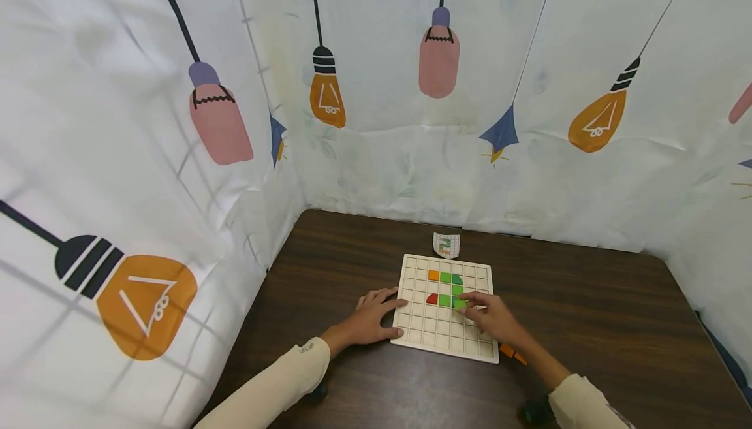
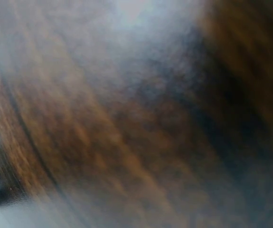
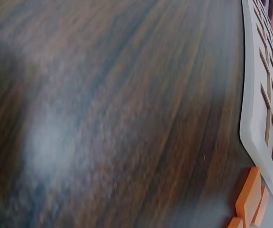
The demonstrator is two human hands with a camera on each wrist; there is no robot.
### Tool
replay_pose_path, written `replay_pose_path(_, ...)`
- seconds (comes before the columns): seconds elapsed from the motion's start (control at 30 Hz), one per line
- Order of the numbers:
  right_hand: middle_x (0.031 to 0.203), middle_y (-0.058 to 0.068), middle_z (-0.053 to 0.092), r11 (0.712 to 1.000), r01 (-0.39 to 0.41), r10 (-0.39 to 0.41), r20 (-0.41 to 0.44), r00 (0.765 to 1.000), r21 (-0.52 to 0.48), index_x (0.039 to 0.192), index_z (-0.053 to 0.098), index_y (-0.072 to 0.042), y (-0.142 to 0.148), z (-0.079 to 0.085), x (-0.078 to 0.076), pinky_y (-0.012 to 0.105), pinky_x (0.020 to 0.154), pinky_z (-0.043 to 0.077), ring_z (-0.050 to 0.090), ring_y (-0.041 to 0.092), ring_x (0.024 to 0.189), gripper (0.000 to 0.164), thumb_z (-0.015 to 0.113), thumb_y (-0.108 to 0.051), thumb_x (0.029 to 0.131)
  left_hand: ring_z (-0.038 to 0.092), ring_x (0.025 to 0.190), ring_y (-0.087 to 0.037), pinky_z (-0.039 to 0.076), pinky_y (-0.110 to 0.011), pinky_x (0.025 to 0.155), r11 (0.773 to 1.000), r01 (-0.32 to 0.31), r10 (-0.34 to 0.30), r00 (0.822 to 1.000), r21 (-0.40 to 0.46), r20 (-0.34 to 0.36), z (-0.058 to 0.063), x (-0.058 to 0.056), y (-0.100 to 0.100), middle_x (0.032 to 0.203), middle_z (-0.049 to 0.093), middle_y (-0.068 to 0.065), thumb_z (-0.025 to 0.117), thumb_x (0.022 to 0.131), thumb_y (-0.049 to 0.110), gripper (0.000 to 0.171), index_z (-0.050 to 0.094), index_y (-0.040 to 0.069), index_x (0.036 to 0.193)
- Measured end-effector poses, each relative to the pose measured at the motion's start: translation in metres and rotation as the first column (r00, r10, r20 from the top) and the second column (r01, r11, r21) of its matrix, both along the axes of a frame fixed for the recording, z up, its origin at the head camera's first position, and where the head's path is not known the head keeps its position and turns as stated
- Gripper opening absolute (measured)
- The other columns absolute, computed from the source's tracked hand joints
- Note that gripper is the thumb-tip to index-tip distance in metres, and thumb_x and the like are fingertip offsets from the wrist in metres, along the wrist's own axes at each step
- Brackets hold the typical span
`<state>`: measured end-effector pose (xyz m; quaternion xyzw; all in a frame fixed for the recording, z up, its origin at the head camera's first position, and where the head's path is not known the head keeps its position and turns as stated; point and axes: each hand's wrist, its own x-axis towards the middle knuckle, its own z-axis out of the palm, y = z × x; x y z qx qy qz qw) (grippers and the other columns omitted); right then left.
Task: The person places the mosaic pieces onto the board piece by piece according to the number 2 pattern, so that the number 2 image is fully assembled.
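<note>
A pale wooden grid board (image 1: 417,334) lies on the table. Set in its cells are an orange square tile (image 1: 433,275), a red rounded tile (image 1: 432,299) and several green tiles (image 1: 445,300). At the board's left edge rests my left hand (image 1: 367,319), fingers spread and thumb on the rim. My right hand (image 1: 493,318) reaches over the right half, its thumb and index finger pinching a green tile (image 1: 459,305) at the end of the lower row. The left wrist view shows only blurred tabletop; the right wrist view catches the board's edge (image 3: 252,118).
Loose orange pieces (image 1: 512,353) lie against the board's lower right side, close under my right forearm. Behind the board is a small gridded card (image 1: 446,245) with a printed figure. Patterned white cloth (image 1: 382,168) hangs around the dark wooden table (image 1: 587,311).
</note>
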<state>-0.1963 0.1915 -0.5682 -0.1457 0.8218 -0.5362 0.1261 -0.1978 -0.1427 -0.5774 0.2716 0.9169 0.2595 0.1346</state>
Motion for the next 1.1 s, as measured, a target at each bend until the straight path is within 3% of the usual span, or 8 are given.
replay_pose_path(0.23, 0.096, 0.014, 0.064, 1.000, -0.016, 0.016, 0.003, 1.000, 0.001, 0.126, 0.063, 0.002, -0.010, -0.005, 0.000, 0.027, 0.047, 0.045, 0.055, 0.012, 0.054, 0.035, 0.068, -0.015, 0.097, 0.027, 0.147, -0.033, 0.027, -0.058, 0.107, 1.000, 0.004, -0.004, 1.000, 0.006, -0.001, 0.002, 0.001, -0.001, 0.166, 0.026, -0.004, 0.067, 0.093, 0.053, 0.067, 0.046, 0.028, 0.152)
replay_pose_path(0.7, 0.093, 0.009, 0.063, 1.000, -0.005, 0.006, 0.043, 0.999, -0.022, 0.124, 0.065, -0.001, -0.025, -0.010, 0.000, 0.025, 0.047, 0.044, 0.049, 0.006, 0.052, 0.034, 0.071, -0.018, 0.095, 0.025, 0.148, -0.033, 0.026, -0.059, 0.107, 1.000, 0.007, -0.007, 1.000, 0.010, 0.004, 0.003, 0.000, -0.001, 0.166, 0.026, -0.004, 0.066, 0.093, 0.053, 0.067, 0.046, 0.028, 0.152)
replay_pose_path(1.1, 0.094, 0.013, 0.068, 1.000, -0.021, 0.021, -0.025, 0.999, -0.002, 0.121, 0.068, -0.001, -0.035, -0.015, -0.001, 0.023, 0.048, 0.042, 0.048, 0.004, 0.052, 0.031, 0.070, -0.017, 0.095, 0.024, 0.149, -0.033, 0.025, -0.059, 0.109, 1.000, 0.010, -0.010, 1.000, 0.011, 0.015, 0.002, 0.000, -0.002, 0.166, 0.026, -0.004, 0.066, 0.093, 0.052, 0.066, 0.046, 0.029, 0.152)
